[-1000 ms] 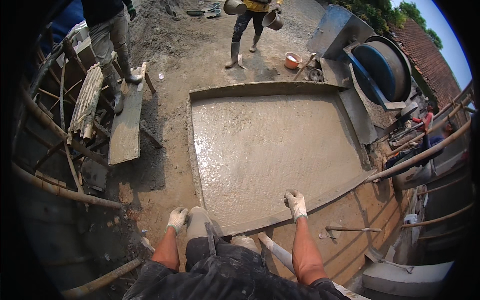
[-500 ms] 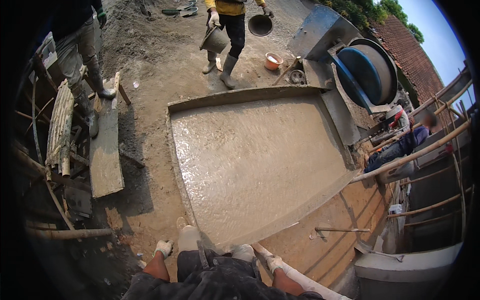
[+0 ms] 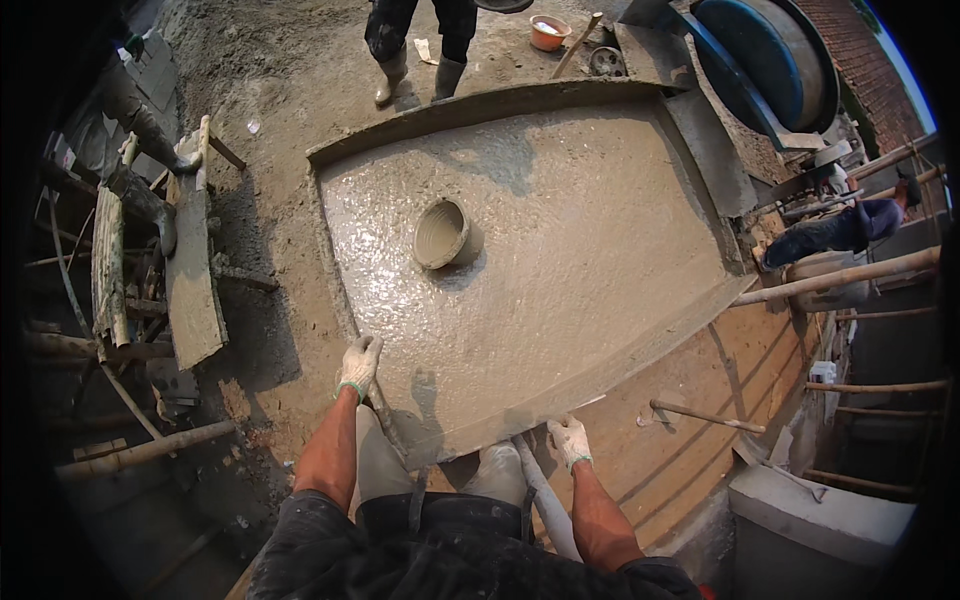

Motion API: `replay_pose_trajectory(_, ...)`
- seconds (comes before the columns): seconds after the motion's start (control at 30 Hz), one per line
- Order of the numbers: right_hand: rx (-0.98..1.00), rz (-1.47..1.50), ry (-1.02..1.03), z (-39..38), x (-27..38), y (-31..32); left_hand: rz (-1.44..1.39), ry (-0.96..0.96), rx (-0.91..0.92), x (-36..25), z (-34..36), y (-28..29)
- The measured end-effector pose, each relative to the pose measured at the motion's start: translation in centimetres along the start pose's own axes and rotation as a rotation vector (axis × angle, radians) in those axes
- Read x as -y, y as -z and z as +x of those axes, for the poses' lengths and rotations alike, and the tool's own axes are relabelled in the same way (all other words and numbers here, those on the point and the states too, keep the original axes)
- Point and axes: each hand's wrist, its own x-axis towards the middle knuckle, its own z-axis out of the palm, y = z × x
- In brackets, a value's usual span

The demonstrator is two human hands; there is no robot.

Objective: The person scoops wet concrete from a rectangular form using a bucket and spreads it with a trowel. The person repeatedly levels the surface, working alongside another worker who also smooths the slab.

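My left hand (image 3: 361,364), in a whitish work glove, reaches over the near left corner of a wide, shallow mixing trough (image 3: 480,108). Its fingers are loosely bent and hold nothing I can see. On the other side of my legs, my right hand (image 3: 570,441), gloved too, hovers by the trough's near edge, fingers half curled and empty. Wet grey cement mix (image 3: 560,270) fills the trough. A mortar-coated bucket (image 3: 447,236) is tilted over the left part of the mix, beyond both hands; whether it rests there or is in the air I cannot tell.
Past the far rim stands a co-worker in boots (image 3: 449,78), near an orange basin (image 3: 548,33). A blue drum mixer (image 3: 765,60) is at upper right. At left, another person's boots (image 3: 163,225) are on a plank (image 3: 192,300). A pole (image 3: 548,505) lies beside my right leg.
The bucket has left the co-worker's hand and is now over the trough. Both my hands have risen forward from beside my legs. The view has tilted nearer.
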Motion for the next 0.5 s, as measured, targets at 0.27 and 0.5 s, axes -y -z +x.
replay_pose_trajectory(0.27, -0.016, 0.405, -0.093, 7.1, 2.2, -2.5, 0.640, -0.355, 0.051, -8.0, 7.8, -21.5)
replay_pose_trajectory(0.5, 0.127, 0.285, -0.257, 7.7, -6.9, -14.2, 0.813, -0.703, 0.031, -9.4, 18.0, -38.3)
